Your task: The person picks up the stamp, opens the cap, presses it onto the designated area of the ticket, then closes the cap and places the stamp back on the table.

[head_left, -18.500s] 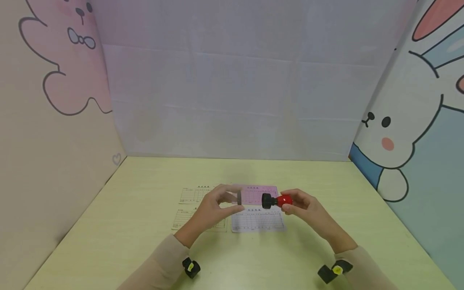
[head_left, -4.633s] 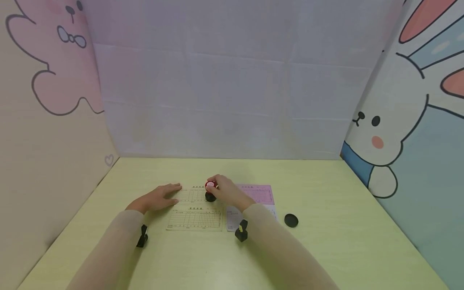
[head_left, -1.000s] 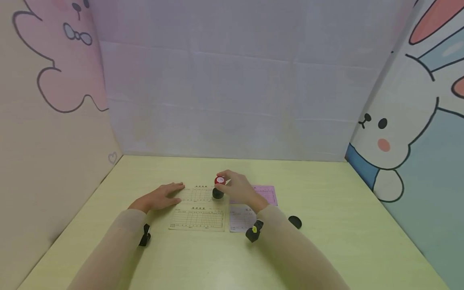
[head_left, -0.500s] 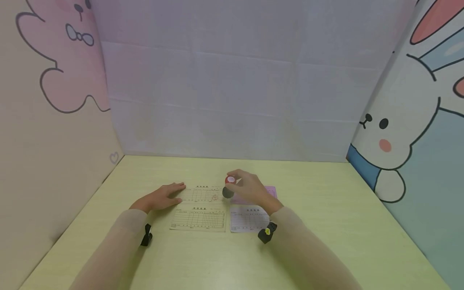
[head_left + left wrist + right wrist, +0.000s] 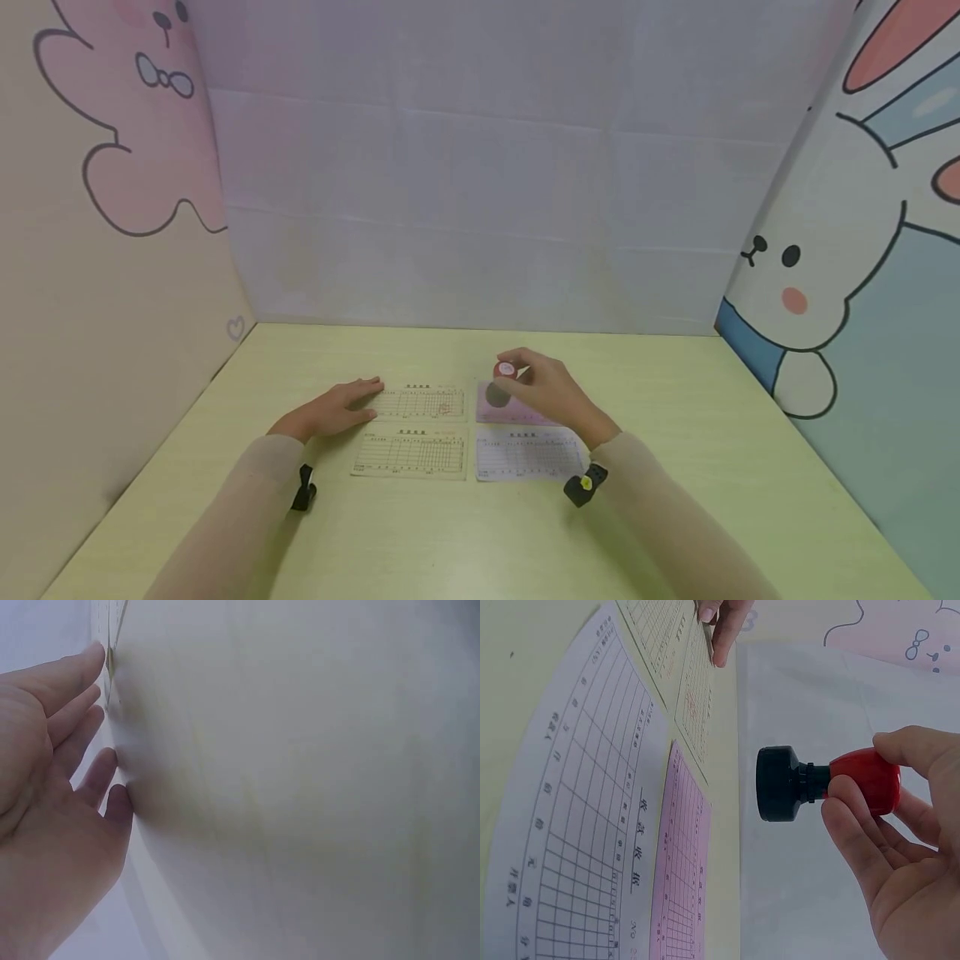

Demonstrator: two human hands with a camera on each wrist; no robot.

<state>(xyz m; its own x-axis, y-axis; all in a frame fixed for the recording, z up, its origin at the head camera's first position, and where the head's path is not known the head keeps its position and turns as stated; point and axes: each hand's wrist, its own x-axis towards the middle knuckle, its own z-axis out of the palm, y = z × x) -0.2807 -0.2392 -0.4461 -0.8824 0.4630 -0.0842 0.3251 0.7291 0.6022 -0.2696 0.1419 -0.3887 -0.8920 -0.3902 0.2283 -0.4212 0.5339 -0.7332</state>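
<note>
My right hand (image 5: 555,396) grips a stamp with a red knob handle (image 5: 866,780) and a round black base (image 5: 778,784). In the head view the stamp (image 5: 506,369) is over the pink receipt form (image 5: 487,414); the right wrist view shows a gap between base and paper. My left hand (image 5: 330,410) rests with fingers extended at the left edge of the upper yellowish form (image 5: 408,404). That form bears a red round imprint (image 5: 445,408) near its right end. The left wrist view shows the left fingertips (image 5: 120,802) touching the table surface.
A second yellowish form (image 5: 408,457) lies nearest on the left, and a white form (image 5: 528,454) beside it, below the pink one. Walls with cartoon animals flank the table (image 5: 450,533); a white sheet (image 5: 465,208) hangs behind. The black cap seen earlier is hidden by my right arm.
My right hand has carried the stamp rightward from the upper yellowish form to over the pink one. The red imprint is uncovered. My left hand has stayed in place.
</note>
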